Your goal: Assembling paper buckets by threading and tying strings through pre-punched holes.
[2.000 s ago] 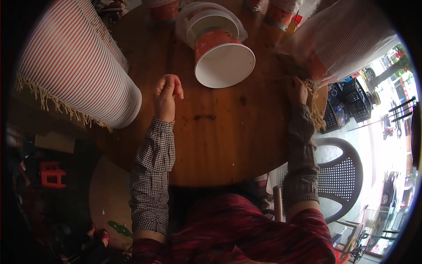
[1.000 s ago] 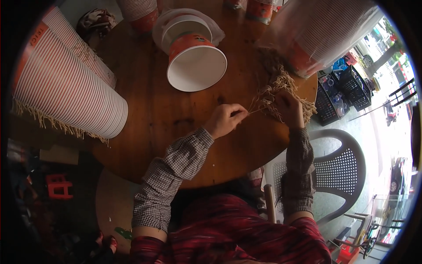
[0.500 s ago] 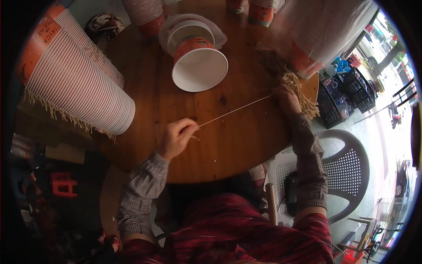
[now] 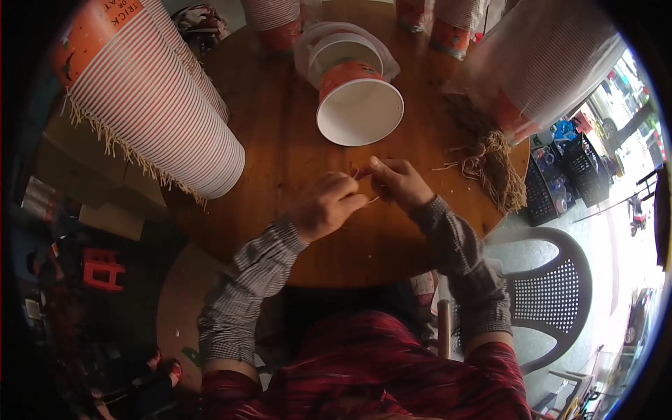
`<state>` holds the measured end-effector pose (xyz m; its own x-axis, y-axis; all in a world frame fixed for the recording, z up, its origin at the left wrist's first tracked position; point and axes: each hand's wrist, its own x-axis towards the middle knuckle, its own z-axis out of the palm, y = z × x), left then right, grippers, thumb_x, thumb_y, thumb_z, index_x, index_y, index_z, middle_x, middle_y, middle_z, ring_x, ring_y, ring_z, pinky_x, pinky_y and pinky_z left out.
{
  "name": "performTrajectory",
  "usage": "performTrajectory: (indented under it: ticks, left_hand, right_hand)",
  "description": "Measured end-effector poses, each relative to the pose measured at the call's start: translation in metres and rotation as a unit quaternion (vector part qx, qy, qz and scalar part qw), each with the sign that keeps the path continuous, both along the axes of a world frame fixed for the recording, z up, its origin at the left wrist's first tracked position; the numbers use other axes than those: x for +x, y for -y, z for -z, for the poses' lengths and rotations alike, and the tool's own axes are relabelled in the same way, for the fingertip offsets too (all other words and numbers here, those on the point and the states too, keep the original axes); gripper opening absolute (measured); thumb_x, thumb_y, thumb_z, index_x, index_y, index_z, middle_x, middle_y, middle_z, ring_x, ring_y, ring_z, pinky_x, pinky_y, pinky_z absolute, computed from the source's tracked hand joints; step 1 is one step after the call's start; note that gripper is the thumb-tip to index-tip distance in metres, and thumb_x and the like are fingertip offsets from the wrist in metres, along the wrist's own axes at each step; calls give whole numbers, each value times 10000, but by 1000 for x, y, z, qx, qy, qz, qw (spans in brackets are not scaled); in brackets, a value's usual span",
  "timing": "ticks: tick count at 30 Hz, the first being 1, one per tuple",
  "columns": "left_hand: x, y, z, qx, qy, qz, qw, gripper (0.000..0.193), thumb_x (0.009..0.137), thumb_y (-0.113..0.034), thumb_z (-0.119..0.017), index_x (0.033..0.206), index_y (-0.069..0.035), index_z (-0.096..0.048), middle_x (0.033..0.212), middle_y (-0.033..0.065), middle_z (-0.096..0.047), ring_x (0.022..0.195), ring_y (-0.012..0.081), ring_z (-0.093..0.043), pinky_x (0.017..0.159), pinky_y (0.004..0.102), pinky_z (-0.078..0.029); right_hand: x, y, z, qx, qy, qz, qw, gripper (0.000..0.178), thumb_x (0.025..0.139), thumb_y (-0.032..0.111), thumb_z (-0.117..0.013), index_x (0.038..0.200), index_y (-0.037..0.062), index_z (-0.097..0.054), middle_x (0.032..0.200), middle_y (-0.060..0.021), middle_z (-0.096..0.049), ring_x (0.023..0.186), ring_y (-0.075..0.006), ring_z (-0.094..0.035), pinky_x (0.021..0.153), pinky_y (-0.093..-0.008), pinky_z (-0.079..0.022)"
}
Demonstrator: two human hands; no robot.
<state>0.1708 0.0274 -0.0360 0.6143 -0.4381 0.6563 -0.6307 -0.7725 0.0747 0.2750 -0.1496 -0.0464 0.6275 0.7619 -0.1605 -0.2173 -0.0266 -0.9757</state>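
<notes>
Close together above the middle of the table, my left hand (image 4: 329, 204) and my right hand (image 4: 400, 183) are both closed on a thin pale string (image 4: 373, 200). Only short bits of it show between and beside my fingers. Just beyond them an orange paper bucket (image 4: 343, 72) lies tipped, its round white mouth facing me. To the right of my hands a bundle of tan strings (image 4: 492, 164) rests near the table's edge. On the left lean tall nested stacks of orange-and-white paper buckets (image 4: 171, 105), with string fringe hanging along their lower side.
Bagged bucket stacks (image 4: 539, 63) stand at the back right, and more stacks (image 4: 274, 24) are at the far edge of the wooden table (image 4: 280, 175). A grey plastic chair (image 4: 553, 294) is at my right. Black crates (image 4: 542, 182) sit beyond it. A red stool (image 4: 103, 269) stands lower left.
My right hand has left the string bundle and come in beside my left hand, so the string is no longer stretched across the table. The whole view has shifted right.
</notes>
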Motion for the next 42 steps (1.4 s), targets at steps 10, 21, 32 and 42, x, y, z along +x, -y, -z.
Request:
performTrajectory:
  ticks: [10, 21, 32, 42]
  left_hand:
    - [49, 4, 34, -128, -16, 12, 992, 109, 764, -27, -670, 871, -43, -653, 893, 60, -554, 819, 211, -588, 733, 316, -503]
    - [55, -14, 39, -348, -144, -109, 920, 332, 861, -315, -665, 717, -31, -569, 618, 86, -505, 516, 214, -509, 480, 318, -393]
    - [53, -15, 39, -357, -142, -106, 917, 191, 915, -87, -546, 751, -1, -500, 648, 101, -497, 532, 227, -499, 489, 327, -390]
    - [55, -17, 45, -389, -148, -73, 906, 88, 908, -64, -549, 852, -7, -514, 729, 93, -520, 606, 211, -521, 547, 305, -417]
  right_hand:
    - [39, -30, -3, 164, -130, 62, 976, 165, 906, 161, -621, 897, 0, -656, 702, -12, -600, 527, -45, -480, 446, -192, -371]
    - [19, -33, 6, -36, 497, 68, 865, 121, 840, 36, -621, 961, 28, -626, 741, -95, -602, 611, -188, -623, 551, -294, -507]
    - [16, -38, 11, -49, 406, 59, 911, 157, 831, 24, -630, 988, 21, -627, 812, -105, -633, 661, -215, -648, 579, -299, -526]
    - [17, -39, 12, -30, 306, 132, 942, 146, 827, 85, -690, 924, -9, -633, 750, -46, -652, 654, -72, -593, 593, -234, -487]
